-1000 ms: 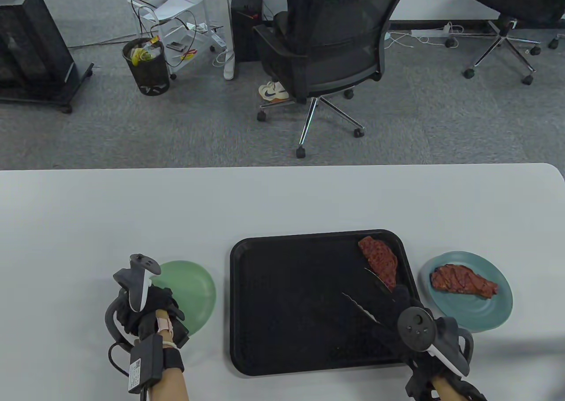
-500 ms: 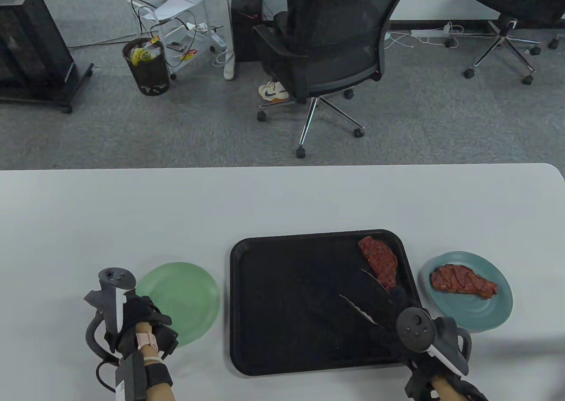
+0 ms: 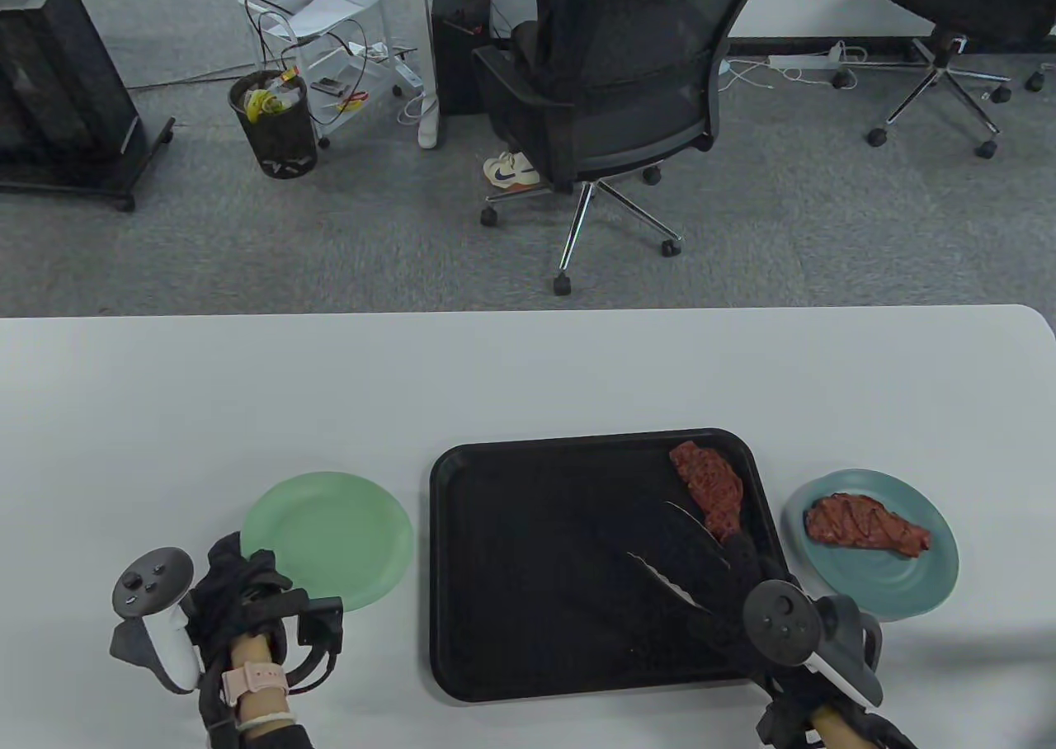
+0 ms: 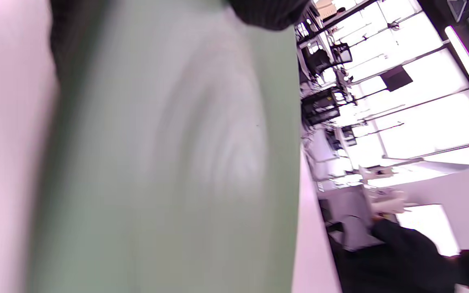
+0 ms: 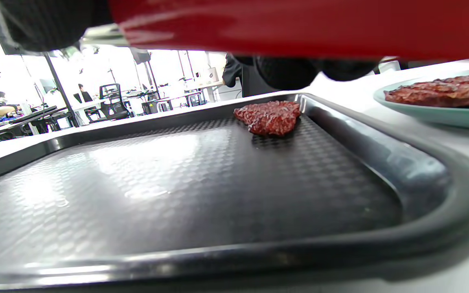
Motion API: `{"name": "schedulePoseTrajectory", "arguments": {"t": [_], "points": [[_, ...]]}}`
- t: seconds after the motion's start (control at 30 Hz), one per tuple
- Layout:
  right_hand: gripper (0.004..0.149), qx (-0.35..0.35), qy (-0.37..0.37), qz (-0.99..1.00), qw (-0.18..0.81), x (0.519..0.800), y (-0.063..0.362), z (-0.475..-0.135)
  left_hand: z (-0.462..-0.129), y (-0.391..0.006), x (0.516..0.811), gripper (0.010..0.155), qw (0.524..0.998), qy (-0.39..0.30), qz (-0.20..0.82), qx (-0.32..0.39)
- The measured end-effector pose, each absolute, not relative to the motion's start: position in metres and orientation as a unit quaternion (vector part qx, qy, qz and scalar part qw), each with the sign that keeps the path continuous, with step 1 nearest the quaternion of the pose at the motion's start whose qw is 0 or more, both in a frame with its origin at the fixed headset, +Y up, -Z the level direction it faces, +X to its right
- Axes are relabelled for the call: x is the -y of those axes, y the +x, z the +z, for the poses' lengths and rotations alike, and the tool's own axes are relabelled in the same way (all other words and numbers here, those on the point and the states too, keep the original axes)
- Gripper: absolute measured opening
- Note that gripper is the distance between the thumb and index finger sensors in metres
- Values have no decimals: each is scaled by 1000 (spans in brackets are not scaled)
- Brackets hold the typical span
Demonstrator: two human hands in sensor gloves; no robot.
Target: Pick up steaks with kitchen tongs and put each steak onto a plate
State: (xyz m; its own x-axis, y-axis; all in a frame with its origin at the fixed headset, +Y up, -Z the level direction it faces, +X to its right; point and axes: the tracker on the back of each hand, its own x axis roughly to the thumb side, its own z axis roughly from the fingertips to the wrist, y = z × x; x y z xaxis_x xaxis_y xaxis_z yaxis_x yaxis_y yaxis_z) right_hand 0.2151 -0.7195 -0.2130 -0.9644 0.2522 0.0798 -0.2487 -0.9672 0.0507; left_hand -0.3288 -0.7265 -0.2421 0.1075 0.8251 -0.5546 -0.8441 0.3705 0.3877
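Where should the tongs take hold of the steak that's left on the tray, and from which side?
Across its narrow width near the middle, coming from the near left. The steak lies flat and long against the black tray's far right rim, so that side is blocked. The tongs in the right hand already point that way.

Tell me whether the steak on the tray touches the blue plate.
Apart. The table view shows the steak lying inside the black tray, whose raised rim and a strip of white table separate it from the blue plate.

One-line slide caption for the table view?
Right hand holds open tongs beside tray steak; another steak sits on blue plate.
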Motion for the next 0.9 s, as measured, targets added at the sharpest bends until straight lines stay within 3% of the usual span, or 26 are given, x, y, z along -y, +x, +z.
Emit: {"name": "schedulePoseTrajectory", "arguments": {"t": [0.43,0.63,0.9], "points": [[92,-17,41,991,124,718,220,-214,-249,-211,733,59,735,-100,642,-196],[92,-23,39,991,123,721,222,-216,-246,-187,740,59,742,-139,634,-169],[93,-30,29,993,111,726,223,-220,-246,-185,745,59,748,-144,625,-171]]}}
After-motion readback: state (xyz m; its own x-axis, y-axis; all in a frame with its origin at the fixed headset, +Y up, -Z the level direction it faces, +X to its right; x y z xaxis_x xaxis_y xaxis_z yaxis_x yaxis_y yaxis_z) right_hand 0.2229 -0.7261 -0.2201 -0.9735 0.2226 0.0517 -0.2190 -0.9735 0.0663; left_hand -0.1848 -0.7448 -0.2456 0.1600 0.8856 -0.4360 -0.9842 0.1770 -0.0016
